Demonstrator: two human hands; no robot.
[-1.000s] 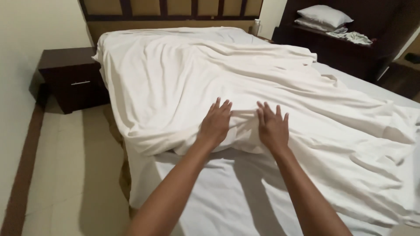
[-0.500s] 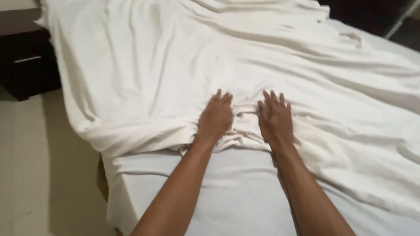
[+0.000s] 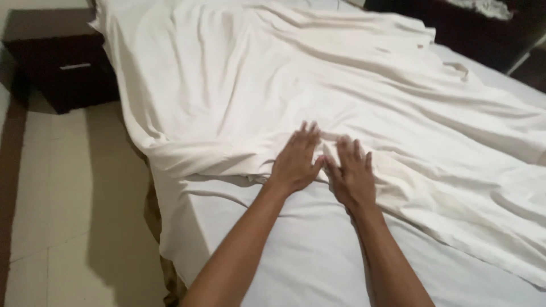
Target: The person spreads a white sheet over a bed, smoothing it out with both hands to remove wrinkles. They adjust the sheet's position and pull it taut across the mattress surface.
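Note:
A wrinkled cream top sheet (image 3: 296, 79) is spread over the bed and hangs off its left side. Its near edge runs in a bunched fold across the bed. My left hand (image 3: 297, 160) lies flat on that edge, fingers spread and pointing away from me. My right hand (image 3: 351, 173) lies flat right beside it, thumbs nearly touching, palm down on the same fold. Below the fold the smooth white fitted sheet (image 3: 296, 250) of the mattress shows under my forearms. Neither hand grips the cloth.
A dark wooden nightstand (image 3: 65, 68) stands at the upper left beside the bed. Pale tiled floor (image 3: 68, 216) with a dark strip runs along the left. Dark furniture (image 3: 483, 31) with white cloth on it is at the top right.
My two hands have drawn closer together on the sheet's edge, and the bunched fold between them has flattened. The view has shifted slightly.

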